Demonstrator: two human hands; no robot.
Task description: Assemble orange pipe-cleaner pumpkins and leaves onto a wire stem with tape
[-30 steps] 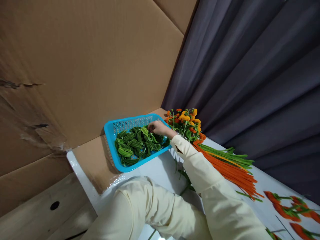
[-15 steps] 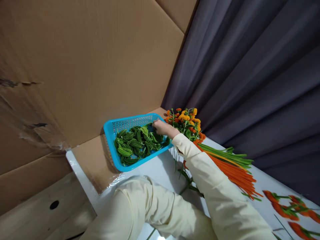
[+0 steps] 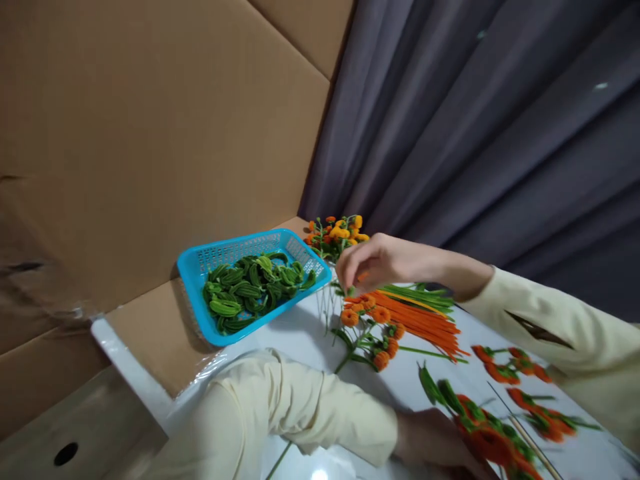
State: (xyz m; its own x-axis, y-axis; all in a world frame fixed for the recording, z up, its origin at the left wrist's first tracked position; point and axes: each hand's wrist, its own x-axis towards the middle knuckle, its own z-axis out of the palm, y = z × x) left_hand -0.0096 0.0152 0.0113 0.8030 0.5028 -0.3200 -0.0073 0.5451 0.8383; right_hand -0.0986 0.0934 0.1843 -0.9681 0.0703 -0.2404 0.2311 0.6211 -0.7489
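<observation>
My right hand (image 3: 377,261) is raised over the table just right of the blue basket, its fingers pinched on a small green chenille leaf (image 3: 344,290), which shows only in part. In the basket (image 3: 250,333) lies a heap of green chenille leaves (image 3: 247,289). My left hand (image 3: 437,437), at the lower right and blurred, is closed around a spray of orange chenille flowers (image 3: 493,443) with green leaves. Its fingertips are mostly hidden. Between the two hands, a finished-looking stem with small orange flowers (image 3: 381,315) lies on the table.
Orange chenille stems (image 3: 420,323) and green chenille stems (image 3: 423,298) lie in bundles behind. Yellow and orange flowers (image 3: 340,233) stand at the back corner. More orange flower heads (image 3: 505,372) lie to the right. A cardboard wall (image 3: 175,133) and grey curtain (image 3: 475,133) border the table.
My right hand has left the basket and moved right with a green leaf. My left hand and its orange flower spray have come into view. The view has shifted right.
</observation>
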